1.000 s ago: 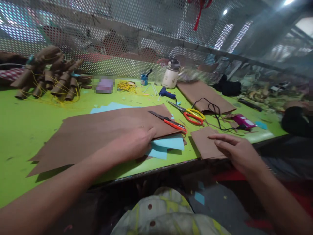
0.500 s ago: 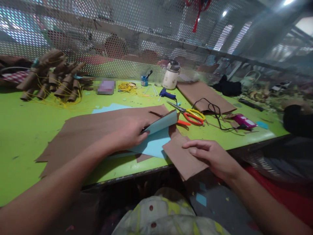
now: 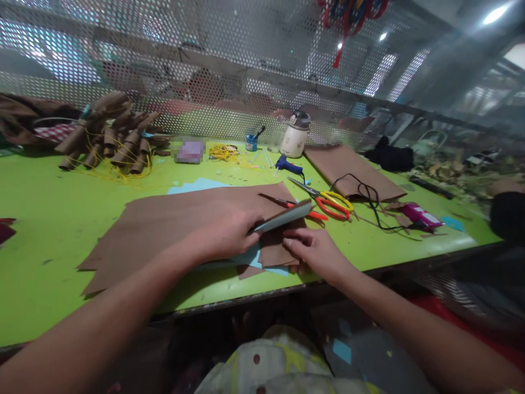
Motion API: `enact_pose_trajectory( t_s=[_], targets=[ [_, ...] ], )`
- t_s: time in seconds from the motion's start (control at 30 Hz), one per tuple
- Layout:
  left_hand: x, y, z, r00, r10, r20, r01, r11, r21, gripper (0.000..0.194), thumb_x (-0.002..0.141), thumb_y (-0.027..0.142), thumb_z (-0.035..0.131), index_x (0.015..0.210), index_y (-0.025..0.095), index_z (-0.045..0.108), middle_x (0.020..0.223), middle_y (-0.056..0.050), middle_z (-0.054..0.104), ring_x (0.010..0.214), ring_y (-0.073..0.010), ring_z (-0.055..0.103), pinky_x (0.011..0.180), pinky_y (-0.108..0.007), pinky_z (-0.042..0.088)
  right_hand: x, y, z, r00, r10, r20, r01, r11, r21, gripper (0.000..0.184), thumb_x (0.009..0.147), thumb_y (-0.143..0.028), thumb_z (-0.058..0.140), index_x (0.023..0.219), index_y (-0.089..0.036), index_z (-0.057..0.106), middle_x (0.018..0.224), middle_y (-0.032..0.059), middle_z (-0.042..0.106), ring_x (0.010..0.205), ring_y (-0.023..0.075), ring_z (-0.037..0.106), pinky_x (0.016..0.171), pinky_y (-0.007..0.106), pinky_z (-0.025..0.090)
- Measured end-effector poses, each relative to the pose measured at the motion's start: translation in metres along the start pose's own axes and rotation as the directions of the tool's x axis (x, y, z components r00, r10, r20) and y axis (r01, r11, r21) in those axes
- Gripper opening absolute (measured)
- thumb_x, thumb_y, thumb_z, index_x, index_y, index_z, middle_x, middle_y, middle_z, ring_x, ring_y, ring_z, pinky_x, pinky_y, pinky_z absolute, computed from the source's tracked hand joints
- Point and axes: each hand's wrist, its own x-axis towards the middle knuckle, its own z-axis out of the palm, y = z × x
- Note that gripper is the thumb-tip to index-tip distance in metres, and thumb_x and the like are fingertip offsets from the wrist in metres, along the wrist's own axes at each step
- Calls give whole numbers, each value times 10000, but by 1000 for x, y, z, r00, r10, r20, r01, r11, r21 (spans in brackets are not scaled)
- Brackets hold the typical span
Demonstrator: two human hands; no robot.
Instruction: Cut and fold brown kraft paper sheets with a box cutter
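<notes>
My left hand (image 3: 235, 230) is closed on the lifted edge of the paper sheets, whose blue underside (image 3: 285, 216) shows above its fingertips. Large brown paper sheets (image 3: 176, 219) lie beneath that forearm on the table. Under the raised edge, on top of blue paper (image 3: 281, 270), sits a smaller brown paper piece (image 3: 276, 249). My right hand (image 3: 314, 249) pinches this piece at its right side. An orange-handled pointed tool (image 3: 318, 215) lies just behind the raised edge, partly covered by it. Scissors with red and yellow handles (image 3: 334, 205) rest behind my right hand.
The green table (image 3: 36, 219) ends at a front edge near my lap. Toward the back stand a blue glue gun (image 3: 289, 164), a white bottle (image 3: 294, 137) and a small blue jar (image 3: 251, 143). Rolled brown tubes (image 3: 110, 137) are piled left; folded brown paper (image 3: 356, 169) lies right.
My right hand has moved left and away from me, bringing the small brown piece under the lifted edge onto the blue paper. My left hand keeps its grip; the view has shifted slightly.
</notes>
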Motion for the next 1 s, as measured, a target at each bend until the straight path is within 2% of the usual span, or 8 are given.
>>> enact_pose_trajectory(
  t_s=[0.1,0.17,0.27,0.4,0.5,0.7,0.87,1.0],
  targets=[
    [-3,2,-1,998,7,69,-5,999,-35,125,832,288,520,868,190,588,834,-37,623,725,-182,556,637,-277,397,-7,-3,-9,960,-244,141,278,901,-333,243,844,-340,612,999,-201,737,788,53,723,738,223,671,713,357,538],
    [-5,4,-2,995,8,95,-3,999,-54,192,808,371,594,873,191,578,847,-28,600,715,-172,539,623,-268,401,-17,-9,-19,932,-294,211,360,814,-455,239,889,-366,566,937,-220,748,872,52,737,836,230,667,786,349,509],
    [-7,6,-5,992,21,123,-12,997,-71,344,760,510,666,843,193,563,861,-18,565,721,-167,521,615,-261,406,-34,-21,-40,952,-222,209,303,765,-569,349,923,-436,507,796,-208,738,742,33,708,662,182,621,617,278,470],
    [-8,3,-4,990,68,126,-59,996,-72,361,780,541,659,803,191,576,908,-29,552,763,-170,535,652,-265,422,-40,-42,-64,930,-367,30,306,724,-618,368,901,-448,538,680,-195,690,548,2,569,503,123,472,483,245,346],
    [-8,-2,1,989,118,90,-111,990,-82,244,882,423,573,832,189,616,960,-48,568,816,-175,561,733,-277,438,-18,-53,-67,894,-448,-17,357,734,-577,330,877,-441,564,696,-195,688,534,-3,547,467,111,432,473,251,336],
    [-8,-9,7,986,163,36,-158,981,-113,197,924,200,458,864,180,644,984,-64,600,874,-174,588,819,-281,443,53,-59,-41,839,-486,244,541,695,-474,276,876,-392,557,829,-181,728,711,33,678,612,147,569,586,267,418],
    [-10,-10,6,997,63,47,-58,994,-96,111,896,211,496,880,187,603,988,-57,579,842,-172,592,782,-280,457,96,-47,-28,759,-606,239,625,574,-528,206,877,-313,565,835,-182,719,811,59,699,732,166,595,702,301,450],
    [-11,-9,3,1000,-18,22,18,999,-38,75,859,263,570,887,196,550,1018,-48,554,819,-173,571,758,-287,464,105,-24,-31,664,-717,212,692,483,-536,140,877,-264,581,873,-196,704,889,81,688,881,214,595,833,380,465]
  ],
)
